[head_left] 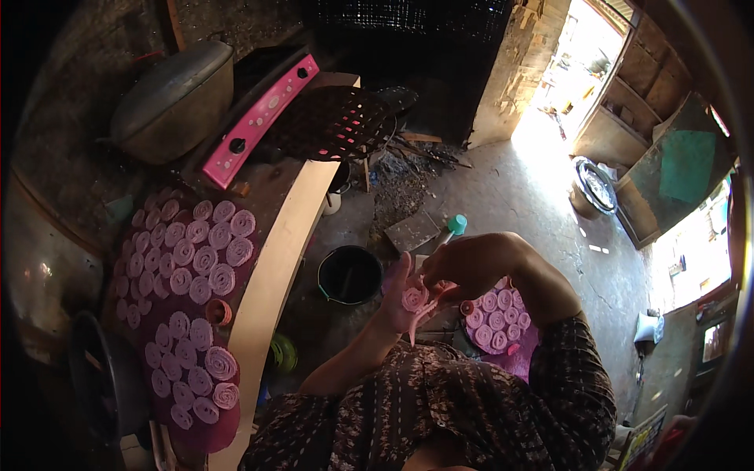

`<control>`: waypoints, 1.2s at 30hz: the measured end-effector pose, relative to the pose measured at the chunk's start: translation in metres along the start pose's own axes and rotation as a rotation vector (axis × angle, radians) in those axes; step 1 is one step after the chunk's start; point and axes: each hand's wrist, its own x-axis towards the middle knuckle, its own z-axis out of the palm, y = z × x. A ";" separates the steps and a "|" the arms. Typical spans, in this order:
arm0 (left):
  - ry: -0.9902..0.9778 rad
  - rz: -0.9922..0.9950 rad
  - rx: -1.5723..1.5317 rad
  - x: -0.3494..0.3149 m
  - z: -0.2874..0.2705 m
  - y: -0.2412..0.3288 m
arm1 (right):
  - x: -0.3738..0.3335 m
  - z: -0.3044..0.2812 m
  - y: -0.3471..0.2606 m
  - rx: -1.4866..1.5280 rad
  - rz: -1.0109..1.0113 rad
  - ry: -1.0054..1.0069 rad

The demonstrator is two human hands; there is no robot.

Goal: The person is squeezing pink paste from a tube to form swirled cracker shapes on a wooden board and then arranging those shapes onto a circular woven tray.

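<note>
now a pink, ruffled spiral coil (pixel 415 298) is cradled in the bare left hand (pixel 393 312) (how firmly cannot be told), and its loose pink strip (pixel 415 328) is pinched by the bare right hand (pixel 455 271). below, a round black bucket (pixel 350 275) is seen, its inside lost in shadow; at left, a purple sheet (pixel 216 436) is crowded with similar pink coils (pixel 200 261), near a large, dull metal pot (pixel 177 102).

Coils (pixel 183 252) on table (pixel 269 251), left; bucket (pixel 351 275) on floor (pixel 491 196), right of table.
</note>
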 end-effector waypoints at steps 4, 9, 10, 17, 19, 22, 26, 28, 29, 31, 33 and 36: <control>-0.338 0.008 -0.032 -0.012 -0.004 0.006 | 0.003 -0.001 -0.019 0.007 -0.005 0.104; 0.208 0.198 0.024 -0.021 0.008 -0.003 | 0.037 0.011 -0.035 -0.293 0.109 0.031; 0.214 0.224 0.026 -0.029 -0.003 -0.002 | 0.047 0.014 -0.040 -0.303 0.085 0.024; 0.042 0.665 0.481 -0.038 -0.001 0.000 | 0.039 0.032 -0.042 -0.207 -0.024 0.516; -0.005 0.479 -0.019 -0.044 -0.008 0.011 | 0.035 0.037 -0.042 -0.080 -0.082 0.650; -0.091 0.608 -0.024 -0.036 0.007 0.019 | 0.036 0.082 -0.019 0.426 0.192 0.942; -0.031 0.691 0.005 -0.034 0.002 0.033 | 0.079 0.149 -0.015 1.010 0.081 1.180; 0.004 0.731 0.061 -0.028 0.004 0.039 | 0.078 0.149 -0.020 1.493 -0.029 1.131; -0.023 0.749 0.063 -0.028 0.006 0.043 | 0.072 0.152 -0.003 1.358 -0.031 1.027; -0.080 0.793 0.103 -0.035 0.004 0.049 | 0.068 0.144 0.007 1.056 -0.019 0.989; -0.065 0.809 0.118 -0.039 0.008 0.048 | 0.060 0.126 0.013 0.913 -0.013 0.883; -0.066 0.795 0.141 -0.041 0.006 0.042 | 0.051 0.113 0.016 0.837 0.077 0.661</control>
